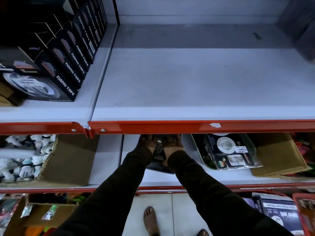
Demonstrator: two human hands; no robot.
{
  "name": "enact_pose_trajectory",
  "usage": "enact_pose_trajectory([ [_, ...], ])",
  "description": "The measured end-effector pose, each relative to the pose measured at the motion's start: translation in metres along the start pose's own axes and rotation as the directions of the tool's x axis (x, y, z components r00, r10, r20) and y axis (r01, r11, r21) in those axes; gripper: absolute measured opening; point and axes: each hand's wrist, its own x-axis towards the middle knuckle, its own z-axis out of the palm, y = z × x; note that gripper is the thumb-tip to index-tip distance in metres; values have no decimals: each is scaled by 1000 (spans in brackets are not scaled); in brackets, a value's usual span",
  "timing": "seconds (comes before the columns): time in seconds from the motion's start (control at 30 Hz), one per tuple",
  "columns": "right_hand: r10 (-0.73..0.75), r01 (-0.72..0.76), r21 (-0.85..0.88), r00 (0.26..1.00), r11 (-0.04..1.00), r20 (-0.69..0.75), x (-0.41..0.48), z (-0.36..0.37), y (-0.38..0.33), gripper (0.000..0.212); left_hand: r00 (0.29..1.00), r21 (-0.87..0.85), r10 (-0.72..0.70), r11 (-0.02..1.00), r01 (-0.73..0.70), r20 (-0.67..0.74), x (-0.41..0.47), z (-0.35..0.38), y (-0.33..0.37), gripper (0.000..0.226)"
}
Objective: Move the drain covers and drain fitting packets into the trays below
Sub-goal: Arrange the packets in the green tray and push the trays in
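Both arms in dark sleeves reach under the red edge of the upper shelf [187, 126] onto the lower shelf. The left hand [147, 142] and the right hand [173, 143] sit side by side with a perforated metal drain cover [158, 145] between them, its holed face showing in the gap between the palms. The fingers of both hands curl forward around the cover's sides, pressed against it, though the fingertips run under the shelf edge and are partly hidden. Below the wrists lies a dark tray [156, 167], its near rim showing on the shelf. To the right, apart from the hands, a green tray [252, 149] holds clear packets of drain fittings [228, 150].
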Motion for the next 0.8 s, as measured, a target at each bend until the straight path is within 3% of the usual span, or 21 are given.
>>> enact_pose_trajectory([
  [0.07, 54, -43, 109, 993, 993, -101, -16, -6, 7, 108, 999, 82, -10, 997, 12, -31, -3, 0, 5, 71],
  [0.13, 215, -174, 210, 958, 962, -192, -36, -10, 28, 96, 990, 86, -93, 991, 102, -101, -12, -5, 18, 67],
  [0.17, 328, -270, 244, 914, 931, -240, -47, -13, 43, 88, 981, 8, -129, 991, 132, -144, -19, -9, 31, 56],
  [0.23, 555, -451, 349, 774, 821, -305, -68, -17, 84, 78, 958, -231, -116, 971, 55, -263, -32, -13, 68, 35],
  [0.3, 716, -560, 472, 644, 681, -269, -84, -23, 123, 73, 943, -467, -67, 879, -98, -325, -40, -13, 109, 32],
  [0.33, 755, -583, 518, 620, 626, -215, -91, -25, 142, 72, 951, -595, -49, 790, -150, -305, -42, -11, 131, 33],
  [0.4, 772, -622, 558, 633, 549, -54, -100, -29, 182, 69, 988, -810, -36, 577, -102, -151, -42, -5, 175, 42],
  [0.43, 748, -642, 553, 662, 531, 51, -100, -29, 197, 67, 998, -850, -32, 526, -28, -53, -39, -1, 192, 46],
  [0.57, 551, -629, 537, 769, 563, 324, -93, -21, 232, 54, 969, -823, -107, 512, 247, 225, -18, 16, 234, 53],
  [0.67, 461, -545, 651, 828, 528, 320, -82, -22, 239, 57, 944, -824, -181, 461, 329, 275, 1, 25, 241, 55],
  [0.77, 434, -391, 818, 879, 421, 197, -63, -25, 243, 49, 928, -878, -321, 369, 304, 187, 14, 26, 244, 58],
  [0.8, 450, -365, 827, 879, 428, 155, -58, -25, 243, 48, 919, -891, -365, 353, 287, 152, 19, 28, 245, 63],
])
